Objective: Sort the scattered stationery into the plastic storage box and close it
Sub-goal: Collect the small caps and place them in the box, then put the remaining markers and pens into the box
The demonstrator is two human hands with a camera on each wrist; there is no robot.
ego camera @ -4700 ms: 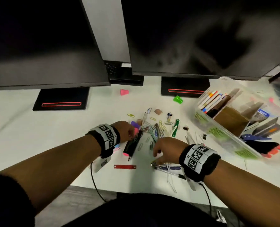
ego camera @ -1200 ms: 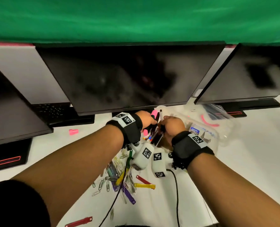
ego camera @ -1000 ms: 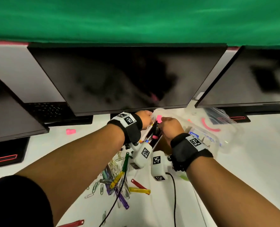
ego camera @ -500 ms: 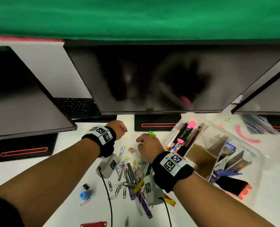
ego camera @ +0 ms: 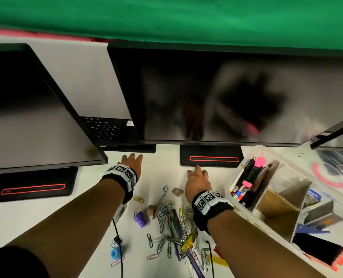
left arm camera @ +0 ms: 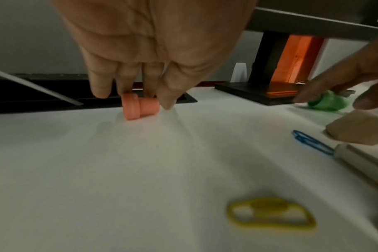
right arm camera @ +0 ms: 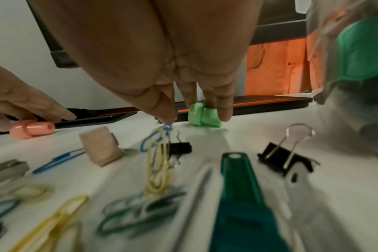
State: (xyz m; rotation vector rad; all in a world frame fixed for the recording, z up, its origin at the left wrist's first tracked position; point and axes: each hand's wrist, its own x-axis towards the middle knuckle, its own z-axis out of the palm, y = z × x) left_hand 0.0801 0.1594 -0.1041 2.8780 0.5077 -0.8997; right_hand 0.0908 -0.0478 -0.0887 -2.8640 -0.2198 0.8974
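- Writing: no brand or label is legible. Square black-and-white coded markers show on both wristbands; labels inside the plastic storage box (ego camera: 287,199) are too blurred to read.
- Left hand (ego camera: 131,164): reaches toward the far edge of the white desk (ego camera: 36,217), fingers extended and slightly apart. In the left wrist view the fingertips (left arm camera: 166,100) come down on a pink cap (left arm camera: 139,108) lying on its side; touching, but a closed grasp is not evident.
- Right hand (ego camera: 196,180): extended forward beside the black monitor base (ego camera: 210,158). In the right wrist view the fingers (right arm camera: 223,112) straddle a green cap (right arm camera: 203,115); contact at the fingertips, fingers not curled round it.
- Storage box: stands open at the right edge of the desk, with markers in its far compartment and a cardboard divider.
- Head view alone shows the heap of paper clips (ego camera: 172,223) near the desk's front edge, a purple cap (ego camera: 139,218) and the box contents.
- Wrist views alone show both caps clearly; the right wrist view adds two black binder clips (right arm camera: 285,158) and a green clip (right arm camera: 240,187).
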